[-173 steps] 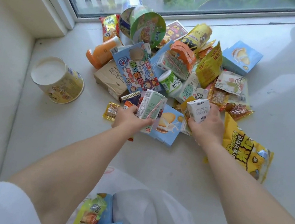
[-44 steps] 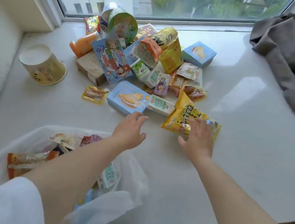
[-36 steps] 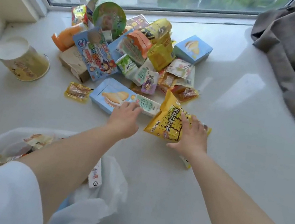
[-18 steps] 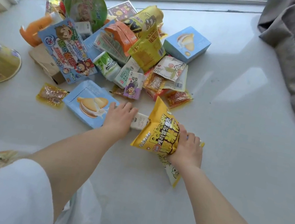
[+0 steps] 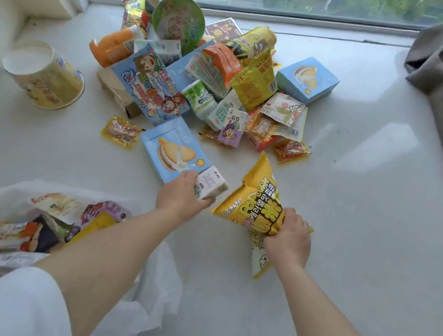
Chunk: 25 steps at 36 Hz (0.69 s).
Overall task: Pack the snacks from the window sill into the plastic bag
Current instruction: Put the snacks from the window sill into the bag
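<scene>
1. The left hand [image 5: 181, 198] gripped a small white carton [image 5: 209, 183], fingers curled round it, just in front of the snack pile [image 5: 213, 84].
2. The right hand [image 5: 289, 239] clutched the yellow popcorn bag [image 5: 255, 205] by its lower part; the bag stood tilted, near the front of the pile.
3. The plastic bag [image 5: 154, 282] lay well in front of the pile, to its left, with several packets inside.
4. A blue biscuit box [image 5: 172, 149] lay at the front edge of the pile, touching the carton.

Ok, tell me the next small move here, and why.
Probably carry both items down-left and drop them into the plastic bag. The left hand already grips the small carton, the right hand grips the yellow popcorn bag, and the bag lies open.
</scene>
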Available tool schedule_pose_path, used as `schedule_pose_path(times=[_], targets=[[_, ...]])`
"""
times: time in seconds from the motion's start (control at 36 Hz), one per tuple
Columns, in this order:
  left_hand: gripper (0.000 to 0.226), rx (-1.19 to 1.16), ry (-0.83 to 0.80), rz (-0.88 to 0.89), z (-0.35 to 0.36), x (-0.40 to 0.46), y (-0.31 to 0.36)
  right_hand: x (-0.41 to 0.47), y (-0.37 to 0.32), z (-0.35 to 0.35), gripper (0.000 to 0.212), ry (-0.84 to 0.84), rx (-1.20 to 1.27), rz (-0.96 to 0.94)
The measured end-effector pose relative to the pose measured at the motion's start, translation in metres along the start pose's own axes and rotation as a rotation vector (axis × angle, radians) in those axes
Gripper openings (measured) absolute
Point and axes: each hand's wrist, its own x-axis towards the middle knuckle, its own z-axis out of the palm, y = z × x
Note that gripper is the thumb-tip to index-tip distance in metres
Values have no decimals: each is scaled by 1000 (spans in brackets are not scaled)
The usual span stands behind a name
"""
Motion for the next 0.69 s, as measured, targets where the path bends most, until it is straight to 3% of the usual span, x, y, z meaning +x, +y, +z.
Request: schedule_pose_path(times=[0.19,0.39,0.47,0.61,0.69], targets=[[46,-230,216,-34,-50,-61,-55,-36,-41,2,36,-27,233,-12],[55,-183,309,-53,-98,-115,-148,-72,-91,8,32,-49,290,-75],[62,11,263,-7,-110,-129,-180,-84,-117,8,32,-17,257,-144],[69,522,-50,81,-99,-148,-220,-106,-156,12,35,-12,294,-176],[68,534,-118,42,-89,-148,-231,-120,-171,15,37,-32,314,-179]])
